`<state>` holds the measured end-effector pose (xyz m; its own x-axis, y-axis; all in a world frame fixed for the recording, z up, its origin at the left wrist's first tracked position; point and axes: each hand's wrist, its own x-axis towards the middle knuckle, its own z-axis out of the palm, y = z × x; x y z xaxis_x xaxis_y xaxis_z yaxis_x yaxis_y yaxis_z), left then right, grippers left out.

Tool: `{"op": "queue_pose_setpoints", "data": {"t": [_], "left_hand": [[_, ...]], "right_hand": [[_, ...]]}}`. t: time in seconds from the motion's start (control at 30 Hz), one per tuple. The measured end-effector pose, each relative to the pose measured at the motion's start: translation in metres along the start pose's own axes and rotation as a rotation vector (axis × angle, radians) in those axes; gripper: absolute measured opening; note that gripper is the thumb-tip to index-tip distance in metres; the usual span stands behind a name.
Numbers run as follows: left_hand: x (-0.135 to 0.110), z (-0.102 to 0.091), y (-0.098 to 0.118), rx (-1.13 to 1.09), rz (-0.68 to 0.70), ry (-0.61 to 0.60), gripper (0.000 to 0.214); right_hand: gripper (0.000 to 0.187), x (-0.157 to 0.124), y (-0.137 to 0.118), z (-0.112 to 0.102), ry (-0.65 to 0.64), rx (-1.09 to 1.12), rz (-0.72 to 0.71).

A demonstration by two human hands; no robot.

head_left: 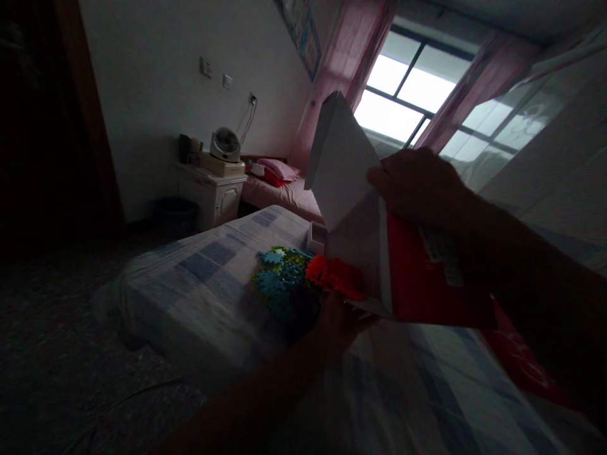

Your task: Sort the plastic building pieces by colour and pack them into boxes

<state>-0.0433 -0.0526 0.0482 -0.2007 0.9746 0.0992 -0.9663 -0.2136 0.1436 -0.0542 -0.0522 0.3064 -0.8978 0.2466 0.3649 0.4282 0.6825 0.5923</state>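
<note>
Here, I have the right hand point(420, 185) clamped on the box point(408, 275), its white wall point(346, 164) in the way, and the left hand point(334, 323), whose grip I cannot tell, below red pieces point(334, 277), with blue pieces point(275, 278) leftward and bed point(184, 303) giving room to its edge.

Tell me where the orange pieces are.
In the head view, just below centre, the orange pieces lie at the open box, right of the blue pieces.

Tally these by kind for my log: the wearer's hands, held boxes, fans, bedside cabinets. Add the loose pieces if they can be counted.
Hands: 2, left hand and right hand
Box: 1
Fan: 1
Cabinet: 1
Total: 5, without the pieces, which overlap too much to count
</note>
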Motion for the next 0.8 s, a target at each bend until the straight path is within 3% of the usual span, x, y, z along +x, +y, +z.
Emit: {"op": "queue_pose_setpoints", "data": {"t": [0.1,0.2,0.43,0.63,0.8], "left_hand": [[-0.003,0.001,0.000,-0.006,-0.001,-0.077,0.028],[-0.004,0.000,-0.001,-0.010,-0.078,-0.041,0.029],[-0.005,0.000,-0.002,0.051,0.010,-0.071,0.026],[-0.004,-0.001,-0.004,0.032,-0.221,-0.017,0.030],[0.007,-0.010,-0.002,0.032,-0.136,-0.119,0.033]], "right_hand": [[0.022,0.001,-0.007,-0.005,-0.128,-0.272,-0.036],[0.023,0.000,-0.011,-0.001,-0.214,-0.377,-0.086],[0.030,0.001,-0.015,-0.009,-0.106,-0.378,-0.050],[0.032,0.001,-0.017,0.001,-0.185,-0.251,-0.059],[0.031,-0.006,-0.024,-0.018,-0.104,-0.364,-0.054]]}}
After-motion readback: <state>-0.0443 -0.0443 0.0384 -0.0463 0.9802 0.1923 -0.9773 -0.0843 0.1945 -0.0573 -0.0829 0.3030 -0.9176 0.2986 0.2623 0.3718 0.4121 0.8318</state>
